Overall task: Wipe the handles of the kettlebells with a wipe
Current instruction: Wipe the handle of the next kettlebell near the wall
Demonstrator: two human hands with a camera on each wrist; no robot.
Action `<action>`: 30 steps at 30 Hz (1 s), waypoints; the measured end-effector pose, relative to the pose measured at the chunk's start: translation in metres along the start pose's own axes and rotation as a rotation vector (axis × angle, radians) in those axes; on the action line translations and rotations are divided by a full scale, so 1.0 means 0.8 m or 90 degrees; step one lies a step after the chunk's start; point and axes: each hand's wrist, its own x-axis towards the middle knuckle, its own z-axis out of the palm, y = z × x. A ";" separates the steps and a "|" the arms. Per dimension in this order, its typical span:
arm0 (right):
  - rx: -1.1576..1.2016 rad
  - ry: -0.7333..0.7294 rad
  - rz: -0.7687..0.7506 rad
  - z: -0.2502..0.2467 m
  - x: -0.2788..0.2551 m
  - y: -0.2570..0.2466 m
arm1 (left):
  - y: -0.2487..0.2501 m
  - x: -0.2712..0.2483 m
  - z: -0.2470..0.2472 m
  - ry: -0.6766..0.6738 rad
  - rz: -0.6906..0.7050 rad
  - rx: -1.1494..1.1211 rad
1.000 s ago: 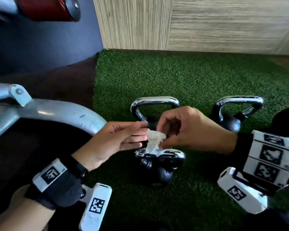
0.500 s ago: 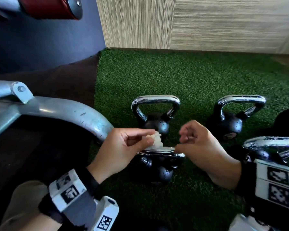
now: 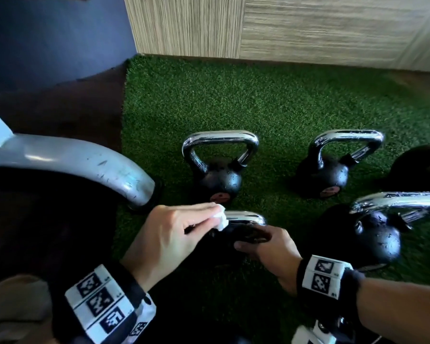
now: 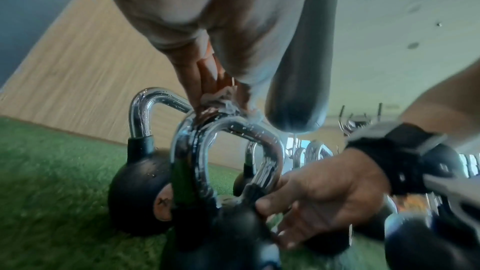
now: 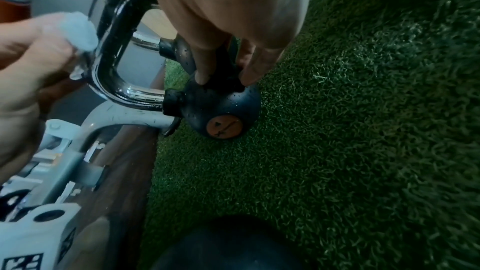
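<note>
Several black kettlebells with chrome handles stand on green turf. My left hand (image 3: 205, 219) pinches a crumpled white wipe (image 3: 221, 218) and presses it on the left end of the nearest kettlebell's handle (image 3: 248, 217). In the left wrist view the wipe (image 4: 223, 98) lies on top of that handle (image 4: 233, 128). My right hand (image 3: 255, 242) grips the same kettlebell low down, on its black body (image 5: 223, 108); its fingertips (image 5: 201, 75) sit just below the handle's base. The body is mostly hidden under both hands in the head view.
Another kettlebell (image 3: 219, 180) stands just behind, one (image 3: 325, 175) at the back right, and a larger one (image 3: 377, 239) close on the right. A grey curved machine leg (image 3: 85, 162) ends at the turf's left edge. A wood-panel wall (image 3: 308, 26) closes the back.
Both hands held the wipe a second ago. The left hand then took it alone and brought it down onto the handle, while the right hand dropped to the kettlebell's body.
</note>
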 end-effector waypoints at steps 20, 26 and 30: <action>-0.078 -0.003 -0.016 -0.017 0.008 0.002 | -0.054 -0.066 0.029 0.140 -0.327 -0.392; -0.093 0.002 -0.015 -0.015 0.011 0.000 | -0.067 -0.081 0.051 0.172 -0.507 -0.554; -0.110 0.003 -0.025 -0.018 0.010 -0.001 | -0.071 -0.093 0.068 0.134 -0.532 -0.550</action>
